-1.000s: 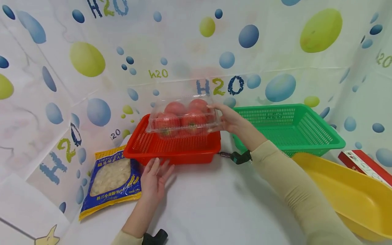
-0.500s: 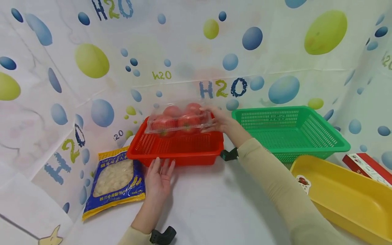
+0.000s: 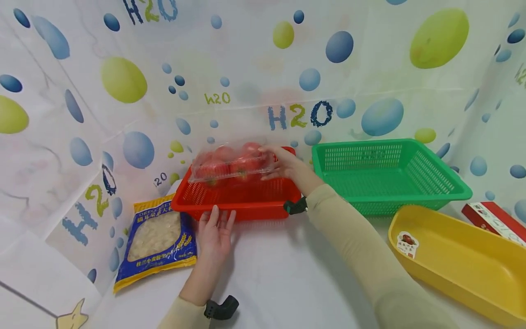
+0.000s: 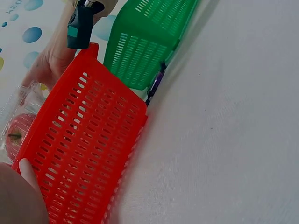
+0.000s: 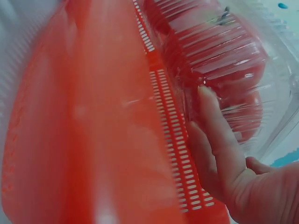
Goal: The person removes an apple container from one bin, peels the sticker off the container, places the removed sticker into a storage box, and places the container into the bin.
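Note:
A clear plastic clamshell box of red apples [image 3: 229,161] hangs tilted over the back part of the red basket [image 3: 263,211]. My right hand [image 3: 283,165] grips the box by its right end, thumb above and fingers underneath; in the right wrist view, fingers [image 5: 219,126] press against its ribbed plastic. An apple [image 4: 18,133] with its stem shows through the box in the left wrist view. At the basket's front wall, my left hand [image 3: 214,240] lies palm up with its fingers extended, one fingertip touching the rim.
Left of the basket lies a blue and yellow pasta bag [image 3: 158,240]. To the right stand a green basket [image 3: 390,200] and a yellow tub [image 3: 456,265], with a red and white box [image 3: 495,223] behind the tub. A patterned cloth [image 3: 255,55] backs the table.
My right hand has carried the box of apples left and slightly downward over the red basket. My left hand stays at the basket's front. The view has shifted slightly.

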Tool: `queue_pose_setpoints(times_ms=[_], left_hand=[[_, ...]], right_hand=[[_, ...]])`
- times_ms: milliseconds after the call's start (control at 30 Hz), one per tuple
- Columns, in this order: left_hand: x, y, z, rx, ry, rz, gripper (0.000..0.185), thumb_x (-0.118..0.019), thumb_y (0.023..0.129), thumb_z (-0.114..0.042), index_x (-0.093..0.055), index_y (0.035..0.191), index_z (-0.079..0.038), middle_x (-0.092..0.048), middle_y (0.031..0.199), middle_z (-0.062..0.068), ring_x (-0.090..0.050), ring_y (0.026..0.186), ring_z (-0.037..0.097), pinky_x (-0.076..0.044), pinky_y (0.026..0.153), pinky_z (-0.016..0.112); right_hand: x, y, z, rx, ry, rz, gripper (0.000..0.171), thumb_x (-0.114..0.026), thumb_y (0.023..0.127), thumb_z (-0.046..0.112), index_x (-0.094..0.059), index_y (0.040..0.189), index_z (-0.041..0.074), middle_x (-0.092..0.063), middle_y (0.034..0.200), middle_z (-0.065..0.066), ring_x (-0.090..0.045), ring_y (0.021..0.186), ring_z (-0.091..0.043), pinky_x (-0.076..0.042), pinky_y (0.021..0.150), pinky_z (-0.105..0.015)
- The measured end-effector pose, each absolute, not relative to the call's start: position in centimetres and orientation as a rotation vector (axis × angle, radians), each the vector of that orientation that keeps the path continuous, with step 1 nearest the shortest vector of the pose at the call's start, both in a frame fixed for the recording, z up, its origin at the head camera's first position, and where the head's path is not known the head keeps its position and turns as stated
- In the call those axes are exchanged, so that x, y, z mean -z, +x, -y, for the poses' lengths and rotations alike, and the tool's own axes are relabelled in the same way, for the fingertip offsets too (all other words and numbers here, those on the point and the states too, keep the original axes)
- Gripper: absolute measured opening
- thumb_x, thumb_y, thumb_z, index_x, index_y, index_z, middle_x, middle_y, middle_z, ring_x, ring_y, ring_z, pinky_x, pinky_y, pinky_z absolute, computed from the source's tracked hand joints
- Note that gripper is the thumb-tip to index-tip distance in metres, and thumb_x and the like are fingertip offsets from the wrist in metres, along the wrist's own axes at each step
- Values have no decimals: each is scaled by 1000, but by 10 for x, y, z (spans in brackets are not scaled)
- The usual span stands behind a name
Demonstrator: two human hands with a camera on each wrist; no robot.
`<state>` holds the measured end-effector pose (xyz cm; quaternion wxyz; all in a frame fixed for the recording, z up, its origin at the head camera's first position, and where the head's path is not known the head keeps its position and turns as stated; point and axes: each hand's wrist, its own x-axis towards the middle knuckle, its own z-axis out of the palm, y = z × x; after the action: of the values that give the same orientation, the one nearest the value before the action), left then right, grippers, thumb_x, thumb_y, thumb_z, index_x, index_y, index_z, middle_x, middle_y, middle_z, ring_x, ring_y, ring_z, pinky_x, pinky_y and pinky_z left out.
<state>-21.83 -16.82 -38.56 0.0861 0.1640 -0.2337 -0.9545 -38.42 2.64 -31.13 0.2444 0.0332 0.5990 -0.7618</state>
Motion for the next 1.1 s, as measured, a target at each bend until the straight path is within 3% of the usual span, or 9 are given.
queue_pose_setpoints(times_ms=[333, 733, 900, 1100], left_hand=[[384, -219, 170, 2826, 523, 675, 70, -71, 81, -14, -31, 136, -30, -40, 140, 4, -53, 116, 25, -50, 84, 42], [385, -219, 171, 2840, 504, 706, 69, -71, 81, -14, -31, 133, -34, -34, 143, 4, -48, 121, 27, -50, 85, 42], [384, -221, 173, 2844, 489, 706, 74, -73, 79, -14, -29, 135, -35, -34, 142, 3, -48, 121, 27, -50, 85, 42], [386, -224, 172, 2841, 479, 733, 65, -61, 89, -13, -25, 139, -33, -33, 142, 4, -48, 119, 26, -50, 85, 42]], right_hand=[[323, -387, -23, 2060, 158, -1611, 71, -77, 74, 33, -36, 131, 24, -43, 128, -11, -46, 112, -34, -53, 75, -48], [336, -383, -16, 1953, 247, -1682, 68, -77, 74, 32, -41, 130, 20, -47, 125, -15, -52, 105, -38, -53, 73, -51], [332, -380, -16, 1876, 224, -1754, 65, -75, 77, 36, -41, 129, 18, -49, 124, -11, -51, 108, -33, -53, 76, -47], [333, -379, -19, 1765, 214, -1892, 51, -70, 84, 26, -46, 126, 13, -55, 120, -9, -54, 105, -29, -54, 74, -42]])
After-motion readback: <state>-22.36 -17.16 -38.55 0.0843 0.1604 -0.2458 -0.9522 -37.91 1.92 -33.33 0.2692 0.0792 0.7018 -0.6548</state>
